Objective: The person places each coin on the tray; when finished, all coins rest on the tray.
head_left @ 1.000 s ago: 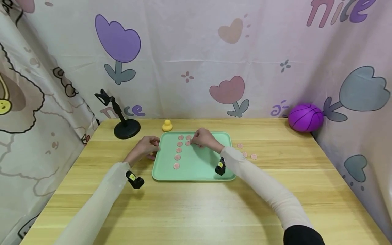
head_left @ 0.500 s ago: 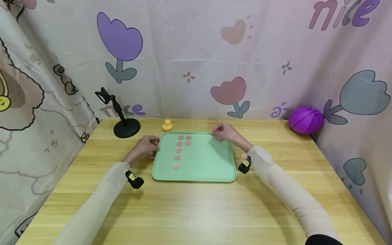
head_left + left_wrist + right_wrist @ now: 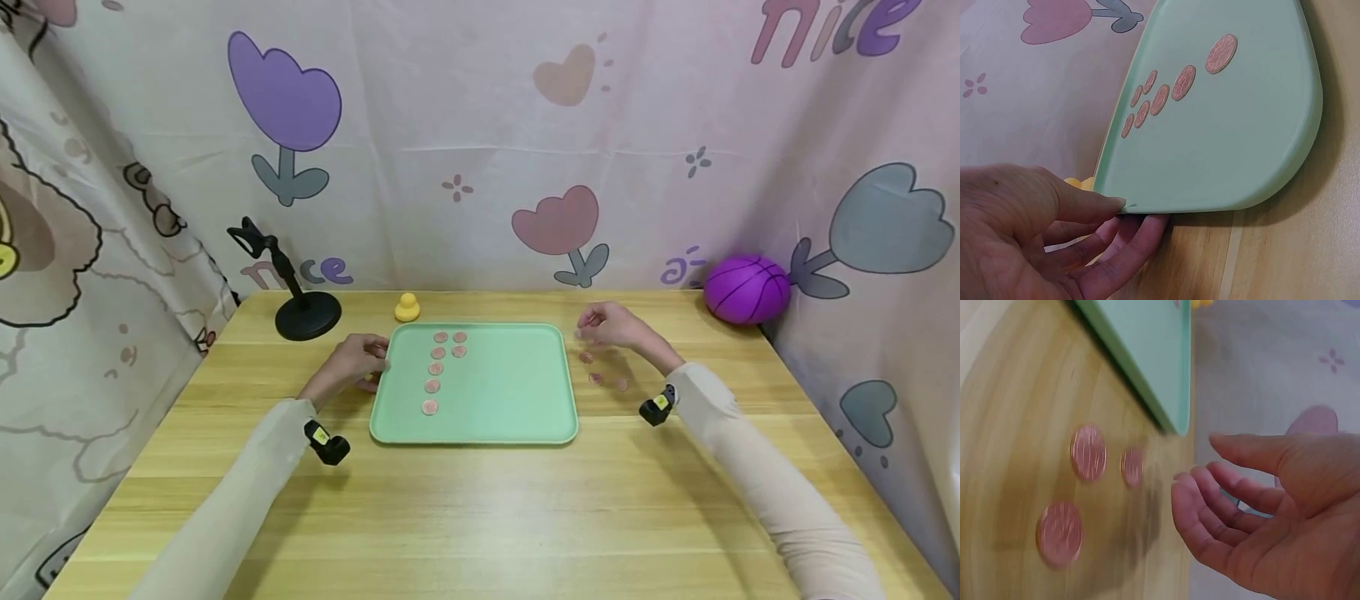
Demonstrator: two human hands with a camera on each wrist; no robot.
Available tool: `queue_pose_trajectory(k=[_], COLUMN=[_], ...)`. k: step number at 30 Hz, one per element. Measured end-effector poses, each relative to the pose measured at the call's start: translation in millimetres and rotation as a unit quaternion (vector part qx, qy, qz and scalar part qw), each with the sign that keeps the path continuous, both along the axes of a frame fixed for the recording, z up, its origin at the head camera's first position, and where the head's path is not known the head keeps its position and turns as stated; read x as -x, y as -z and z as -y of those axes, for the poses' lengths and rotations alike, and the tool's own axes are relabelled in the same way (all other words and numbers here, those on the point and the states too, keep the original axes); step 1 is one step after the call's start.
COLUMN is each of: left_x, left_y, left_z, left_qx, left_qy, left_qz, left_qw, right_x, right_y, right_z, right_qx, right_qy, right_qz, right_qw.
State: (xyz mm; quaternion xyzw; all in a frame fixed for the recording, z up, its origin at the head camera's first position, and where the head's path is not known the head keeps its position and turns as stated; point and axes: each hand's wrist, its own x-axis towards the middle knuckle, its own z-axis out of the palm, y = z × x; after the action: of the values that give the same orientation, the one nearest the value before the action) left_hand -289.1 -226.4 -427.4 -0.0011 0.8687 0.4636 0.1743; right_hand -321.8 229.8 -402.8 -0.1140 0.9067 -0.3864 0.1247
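A mint-green tray (image 3: 510, 392) lies on the wooden table. On its left part, copper-coloured coins (image 3: 1221, 54) form a column of several, with a shorter column of two beside it. My left hand (image 3: 347, 365) pinches the tray's left edge, thumb on the rim and fingers underneath, as the left wrist view shows. Beyond the tray's right side, my right hand (image 3: 617, 325) hovers over the table with loosely bent fingers and nothing between them. Three loose coins (image 3: 1060, 534) lie on the wood near it, slightly blurred in the right wrist view.
A yellow rubber duck (image 3: 407, 307) sits behind the tray's back left corner. Farther left stands a black holder on a round base (image 3: 308, 316). A purple ball (image 3: 747, 290) rests at the back right corner, by the patterned curtain.
My right hand has moved from the short coin column rightward, out past the tray to above the loose coins. The left hand keeps its hold on the tray.
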Motion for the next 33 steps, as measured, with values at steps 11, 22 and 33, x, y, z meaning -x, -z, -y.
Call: queue_pose_trajectory(k=[11, 22, 33], left_x=[-2.6, -0.7, 0.1], left_y=[-1.9, 1.6, -2.4], left_z=[-2.2, -2.8, -0.6], left_qx=[-0.014, -0.005, 0.007], left_qy=[0.013, 0.007, 0.002], left_qz=[0.006, 0.007, 0.002], left_qw=[0.9998, 0.9999, 1.0], right_x=[-8.7, -23.2, -16.2], right_y=[10.8, 34.5, 33.9], right_z=[-24, -17, -13], right_qx=[-0.033, -0.018, -0.036], right_qy=[-0.065, -0.015, 0.021], right_qz=[0.042, 0.002, -0.008], right_qw=[0.9964, 0.9997, 0.9991])
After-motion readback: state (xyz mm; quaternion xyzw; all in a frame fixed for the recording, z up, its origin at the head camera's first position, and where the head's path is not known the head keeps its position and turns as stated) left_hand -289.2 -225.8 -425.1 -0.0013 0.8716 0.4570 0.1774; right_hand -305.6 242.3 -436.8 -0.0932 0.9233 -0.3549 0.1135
